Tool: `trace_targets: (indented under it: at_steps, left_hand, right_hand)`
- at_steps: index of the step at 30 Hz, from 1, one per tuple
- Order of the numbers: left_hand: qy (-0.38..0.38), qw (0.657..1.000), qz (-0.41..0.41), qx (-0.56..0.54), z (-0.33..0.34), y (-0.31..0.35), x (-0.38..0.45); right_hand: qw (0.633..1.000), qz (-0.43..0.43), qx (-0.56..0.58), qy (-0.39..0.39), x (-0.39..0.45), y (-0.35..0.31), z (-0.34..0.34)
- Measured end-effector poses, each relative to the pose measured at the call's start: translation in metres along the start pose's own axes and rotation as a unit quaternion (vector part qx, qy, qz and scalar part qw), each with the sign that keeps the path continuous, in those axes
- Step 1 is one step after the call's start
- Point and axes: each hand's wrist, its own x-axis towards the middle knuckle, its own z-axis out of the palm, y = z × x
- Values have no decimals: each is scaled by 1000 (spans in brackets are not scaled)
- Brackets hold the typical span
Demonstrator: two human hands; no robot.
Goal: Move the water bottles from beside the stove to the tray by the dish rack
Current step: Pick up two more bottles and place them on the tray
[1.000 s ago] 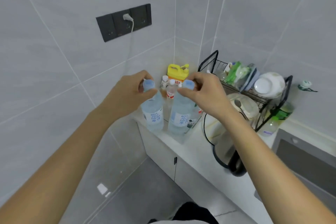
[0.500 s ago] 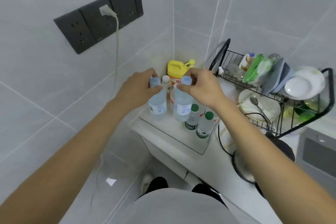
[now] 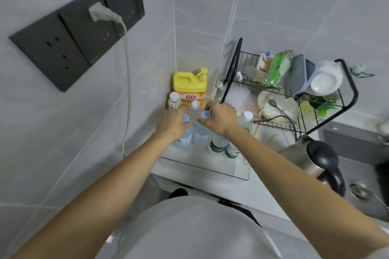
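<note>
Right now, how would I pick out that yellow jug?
Find the black wire dish rack; left of it, in the tiled corner, bottles crowd a clear tray. The yellow jug stands rearmost: squat, handled, pump-topped, the only yellow thing there.

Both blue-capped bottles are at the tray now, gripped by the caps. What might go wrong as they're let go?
The left hand and right hand hold the two water bottles only by their caps, so either might tip. The green-labelled bottles stand close alongside on the tray and could get knocked over.
</note>
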Motion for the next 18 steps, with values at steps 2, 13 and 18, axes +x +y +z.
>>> trace_targets:
  at_steps: [2,13,18]
  left_hand:
    - [-15,1000,13,-4,6,-1,9]
    - [-38,999,33,-1,17,-1,29]
    - [-53,997,39,29,18,1,32]
  right_hand:
    - [1000,12,-7,-13,2,5,6]
    - [993,-15,-114,-18,2,17,33]
    - [991,-27,-128,-9,3,19,34]
